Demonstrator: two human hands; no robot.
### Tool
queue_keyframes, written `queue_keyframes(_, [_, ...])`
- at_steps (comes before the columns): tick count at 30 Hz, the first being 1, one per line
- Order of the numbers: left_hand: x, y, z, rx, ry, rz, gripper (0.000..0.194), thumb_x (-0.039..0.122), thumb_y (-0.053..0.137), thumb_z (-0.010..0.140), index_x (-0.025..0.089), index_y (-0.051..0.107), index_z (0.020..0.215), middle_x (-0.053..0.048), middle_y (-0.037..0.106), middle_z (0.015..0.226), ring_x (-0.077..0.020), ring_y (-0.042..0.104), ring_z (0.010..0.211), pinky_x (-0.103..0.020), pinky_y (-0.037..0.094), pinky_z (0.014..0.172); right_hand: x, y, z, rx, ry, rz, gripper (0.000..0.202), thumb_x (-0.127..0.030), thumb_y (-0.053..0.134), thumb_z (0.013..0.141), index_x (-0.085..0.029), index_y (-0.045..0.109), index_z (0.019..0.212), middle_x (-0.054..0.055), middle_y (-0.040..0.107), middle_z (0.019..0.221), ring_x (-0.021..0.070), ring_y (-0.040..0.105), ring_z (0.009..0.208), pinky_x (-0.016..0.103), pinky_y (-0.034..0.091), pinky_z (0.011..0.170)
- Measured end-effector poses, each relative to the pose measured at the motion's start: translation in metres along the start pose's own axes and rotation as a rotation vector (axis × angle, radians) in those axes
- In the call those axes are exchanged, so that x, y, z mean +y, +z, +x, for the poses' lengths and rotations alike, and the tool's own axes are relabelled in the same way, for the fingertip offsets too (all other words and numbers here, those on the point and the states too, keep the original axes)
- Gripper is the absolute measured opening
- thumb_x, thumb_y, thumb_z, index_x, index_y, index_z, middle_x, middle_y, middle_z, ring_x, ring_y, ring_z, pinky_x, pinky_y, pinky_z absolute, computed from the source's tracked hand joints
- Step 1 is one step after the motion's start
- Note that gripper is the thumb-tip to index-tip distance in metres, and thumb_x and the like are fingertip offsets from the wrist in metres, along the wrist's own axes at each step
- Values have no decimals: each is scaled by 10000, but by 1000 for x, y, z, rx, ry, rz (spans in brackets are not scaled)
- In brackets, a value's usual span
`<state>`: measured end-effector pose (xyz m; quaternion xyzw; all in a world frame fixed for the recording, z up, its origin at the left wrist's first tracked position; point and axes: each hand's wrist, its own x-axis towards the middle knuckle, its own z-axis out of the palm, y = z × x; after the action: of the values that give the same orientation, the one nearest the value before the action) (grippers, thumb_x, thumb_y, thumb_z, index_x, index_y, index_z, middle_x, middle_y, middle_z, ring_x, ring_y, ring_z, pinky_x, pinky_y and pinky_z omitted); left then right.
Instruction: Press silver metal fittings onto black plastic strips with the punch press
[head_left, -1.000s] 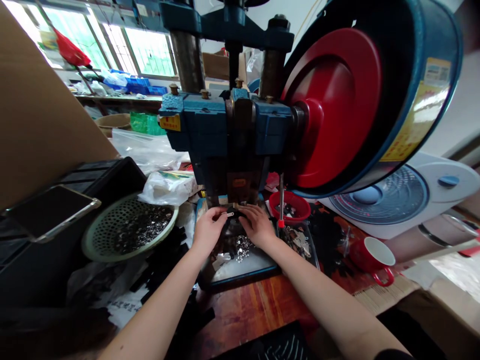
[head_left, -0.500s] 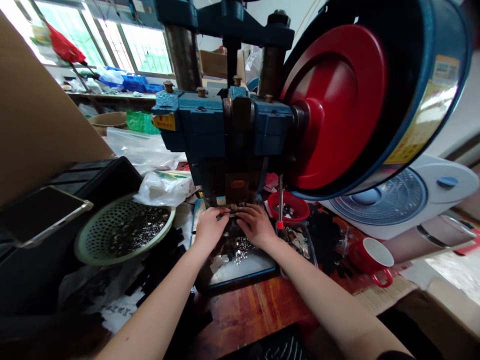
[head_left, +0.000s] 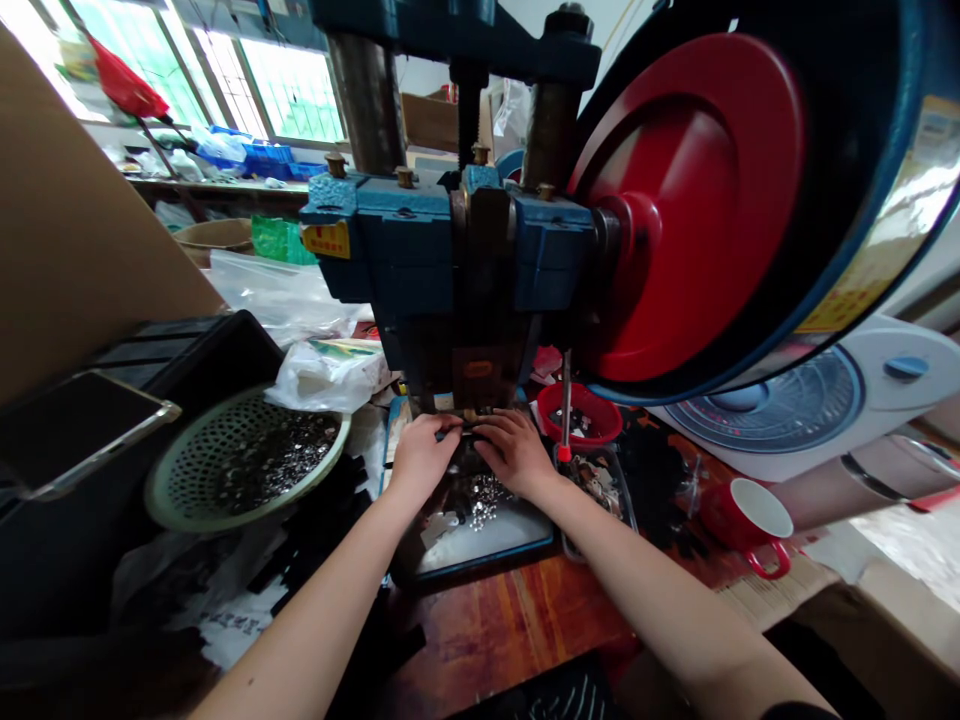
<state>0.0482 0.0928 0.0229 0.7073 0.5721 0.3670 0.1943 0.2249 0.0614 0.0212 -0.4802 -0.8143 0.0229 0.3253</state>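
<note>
Head view shows left hand (head_left: 421, 455) and right hand (head_left: 519, 455), half-curled, grips unclear, equally near the press (head_left: 487, 250) just beyond.

Hands, two: left hand (head_left: 421, 455) and right hand (head_left: 521, 455). Press (head_left: 409, 240), one, bearing two upright steel columns (head_left: 365, 110), four brass fittings (head_left: 405, 177) along its blue housing and one red wheel (head_left: 720, 200). Vessels: one pale green colander (head_left: 178, 485), one red bowl (head_left: 613, 422), one clear container (head_left: 627, 498), one red mug (head_left: 721, 512). Also one phone (head_left: 75, 430) and one fan (head_left: 907, 410). Small silver pieces (head_left: 482, 500), numerous; at this size, probably dozens, exact count not resolvable.
</note>
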Motion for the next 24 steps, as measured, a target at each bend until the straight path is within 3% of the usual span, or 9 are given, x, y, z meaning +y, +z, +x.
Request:
queue_keyframes(14, [-15,13,13,-143,-51,-178,268,247,500,738,201,687,924,-31,697,934,-192,614,924,-316,452,877,-12,-1,4,-35,-11,-195,274,-434,498,883,-282,639,1062,23,632,1152,255,440,1192,522,194,1074])
queue_keyframes(24, [-15,13,6,-84,-47,-237,278,300,519,733,184,689,921,-59,687,970,-214,600,960,-365,426,912,-9,-5,-7,-56,-9,-144,314,-422,500,883,-313,586,1164,21,591,1229,250,453,1186,528,222,1062])
